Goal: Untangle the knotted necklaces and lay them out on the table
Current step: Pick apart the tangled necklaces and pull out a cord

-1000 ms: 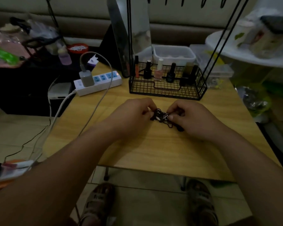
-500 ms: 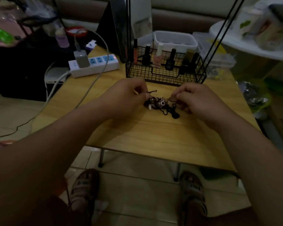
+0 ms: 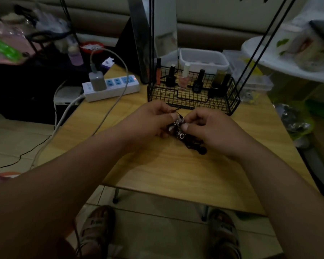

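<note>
Centrally, hands (image 3: 150, 122) (image 3: 213, 129) pinching knotted necklaces (image 3: 185, 137), table (image 3: 176, 174) beneath (wire basket (image 3: 193, 101) just behind)

Person, seen from own head camera.
- Left hand (image 3: 151, 120), right hand (image 3: 211, 129): bare; thumbnails cut short.
- Left forearm (image 3: 73, 174), right forearm (image 3: 269, 184): bare to the frame's edge.
- Left sandal (image 3: 95, 227), right sandal (image 3: 224, 230): matching pair with broad grey-beige straps across the foot. Darker strap markings are too dim to read.
</note>
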Motion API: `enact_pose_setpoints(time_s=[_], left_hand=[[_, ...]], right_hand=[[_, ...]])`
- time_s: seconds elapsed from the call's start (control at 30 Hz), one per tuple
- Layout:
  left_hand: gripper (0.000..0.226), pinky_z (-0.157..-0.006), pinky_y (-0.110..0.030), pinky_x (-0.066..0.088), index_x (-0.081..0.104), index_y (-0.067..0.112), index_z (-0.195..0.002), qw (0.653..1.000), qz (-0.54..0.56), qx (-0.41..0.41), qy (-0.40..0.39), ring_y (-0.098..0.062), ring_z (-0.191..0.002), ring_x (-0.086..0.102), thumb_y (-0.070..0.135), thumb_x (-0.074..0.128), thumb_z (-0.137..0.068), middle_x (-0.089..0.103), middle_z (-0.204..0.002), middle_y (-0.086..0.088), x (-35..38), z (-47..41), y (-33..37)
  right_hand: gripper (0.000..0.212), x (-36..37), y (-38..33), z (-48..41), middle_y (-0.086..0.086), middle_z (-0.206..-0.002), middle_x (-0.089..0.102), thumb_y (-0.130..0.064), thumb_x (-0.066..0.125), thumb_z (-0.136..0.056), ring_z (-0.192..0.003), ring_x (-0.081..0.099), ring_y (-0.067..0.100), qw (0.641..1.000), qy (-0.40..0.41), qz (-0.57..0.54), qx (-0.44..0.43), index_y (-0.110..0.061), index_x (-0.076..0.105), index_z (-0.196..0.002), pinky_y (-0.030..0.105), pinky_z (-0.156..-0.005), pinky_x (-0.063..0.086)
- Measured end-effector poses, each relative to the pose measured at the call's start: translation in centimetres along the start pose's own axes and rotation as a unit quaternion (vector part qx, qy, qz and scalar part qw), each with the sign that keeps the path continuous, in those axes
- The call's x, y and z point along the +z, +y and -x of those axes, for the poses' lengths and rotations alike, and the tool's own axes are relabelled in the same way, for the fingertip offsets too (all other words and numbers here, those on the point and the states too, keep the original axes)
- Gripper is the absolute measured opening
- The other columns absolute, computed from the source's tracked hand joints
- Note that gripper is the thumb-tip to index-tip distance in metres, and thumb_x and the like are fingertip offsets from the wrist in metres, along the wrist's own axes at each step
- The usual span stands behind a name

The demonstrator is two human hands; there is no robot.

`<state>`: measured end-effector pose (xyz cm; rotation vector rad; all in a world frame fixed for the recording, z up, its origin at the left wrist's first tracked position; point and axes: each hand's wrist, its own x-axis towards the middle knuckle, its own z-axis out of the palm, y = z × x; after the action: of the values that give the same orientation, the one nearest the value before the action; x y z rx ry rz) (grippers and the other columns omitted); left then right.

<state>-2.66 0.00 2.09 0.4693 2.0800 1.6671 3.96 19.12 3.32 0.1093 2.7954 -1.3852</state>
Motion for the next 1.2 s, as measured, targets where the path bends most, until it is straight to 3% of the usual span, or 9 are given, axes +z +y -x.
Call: enact_pose_setpoints(time_s=[0.13,0.37,0.47,0.57,0.73,0.83,0.93,1.07,1.2], left_hand=[[0.015,-0.073,-0.030,0.054,0.067,0.014,-0.114,0.998,-0.036,0.008,-0.046,-0.018,-0.087,0.067,0.012,0.068,-0.099,0.073,-0.104,-0.014,0.7,0.2,0.6],[0.017,-0.084,-0.033,0.061,0.066,0.013,-0.106,0.996,0.052,-0.027,-0.067,-0.014,-0.089,0.073,0.001,0.057,-0.099,0.074,-0.098,-0.004,1.3,0.9,2.3],[0.025,-0.082,-0.039,0.059,0.068,0.009,-0.113,0.993,0.101,-0.035,-0.051,-0.023,-0.090,0.072,-0.004,0.052,-0.099,0.073,-0.097,-0.010,1.2,1.6,1.4],[0.024,-0.078,-0.047,0.055,0.068,0.006,-0.117,0.997,0.071,-0.034,-0.021,-0.032,-0.090,0.067,-0.002,0.053,-0.099,0.070,-0.105,-0.025,0.8,1.6,0.5],[0.003,-0.076,-0.042,0.056,0.068,0.015,-0.096,0.998,0.047,-0.019,0.025,-0.025,-0.087,0.067,0.016,0.068,-0.099,0.072,-0.097,-0.011,0.9,0.7,-0.1],[0.014,-0.071,-0.036,0.054,0.064,0.018,-0.088,0.998,0.019,-0.002,0.053,-0.018,-0.080,0.064,0.026,0.073,-0.096,0.068,-0.089,-0.004,1.0,0.1,0.1],[0.007,-0.088,-0.047,0.062,0.066,0.017,-0.097,1.000,0.006,-0.003,0.031,-0.029,-0.096,0.071,0.021,0.072,-0.097,0.071,-0.103,-0.013,0.7,0.0,0.9],[0.015,-0.089,-0.052,0.059,0.065,0.021,-0.107,0.998,-0.059,0.019,-0.016,-0.020,-0.085,0.065,0.012,0.070,-0.096,0.068,-0.094,-0.013,0.5,0.2,1.4],[0.012,-0.072,-0.038,0.059,0.063,0.026,-0.103,0.989,-0.137,0.057,0.025,-0.017,-0.076,0.066,0.020,0.071,-0.096,0.068,-0.087,-0.003,0.9,0.4,1.6]], right_hand=[[0.011,0.3,-0.1,0.1,0.008,-0.097,0.078,-0.009,0.069,-0.096,-0.091,0.076,0.026,0.990,0.012,-0.131,0.060,-0.018,0.069,-0.103,0.049,-0.086,0.061],[0.023,-0.7,-0.7,1.7,0.013,-0.105,0.071,0.000,0.053,-0.095,-0.093,0.068,0.027,0.942,0.004,-0.320,0.101,-0.011,0.070,-0.104,0.036,-0.074,0.053],[0.022,-0.8,-0.7,2.2,0.008,-0.088,0.067,0.001,0.050,-0.096,-0.087,0.071,0.029,0.918,0.003,-0.380,0.113,-0.009,0.067,-0.105,0.037,-0.072,0.056],[0.022,-0.1,-0.5,2.2,0.013,-0.093,0.071,0.000,0.054,-0.098,-0.093,0.074,0.032,0.922,-0.026,-0.371,0.111,-0.005,0.065,-0.116,0.042,-0.082,0.060],[0.027,0.8,-0.4,1.7,0.013,-0.110,0.077,-0.021,0.073,-0.094,-0.099,0.075,0.026,0.959,-0.057,-0.263,0.091,-0.010,0.066,-0.118,0.039,-0.085,0.060],[0.019,0.9,-0.3,0.8,0.010,-0.105,0.078,-0.021,0.073,-0.094,-0.099,0.076,0.028,0.970,-0.019,-0.229,0.076,-0.012,0.071,-0.111,0.039,-0.085,0.061],[0.015,0.6,-0.1,0.1,0.012,-0.105,0.078,-0.020,0.070,-0.096,-0.099,0.076,0.030,0.965,0.009,-0.245,0.088,-0.010,0.071,-0.108,0.052,-0.095,0.059],[0.014,0.3,-0.2,-0.3,0.011,-0.100,0.078,-0.012,0.062,-0.100,-0.088,0.075,0.024,0.951,0.020,-0.294,0.091,-0.006,0.070,-0.110,0.037,-0.071,0.059],[0.018,0.4,-0.1,-0.2,0.009,-0.100,0.077,-0.013,0.058,-0.103,-0.089,0.072,0.021,0.954,0.013,-0.290,0.074,-0.015,0.073,-0.112,0.035,-0.072,0.055]])
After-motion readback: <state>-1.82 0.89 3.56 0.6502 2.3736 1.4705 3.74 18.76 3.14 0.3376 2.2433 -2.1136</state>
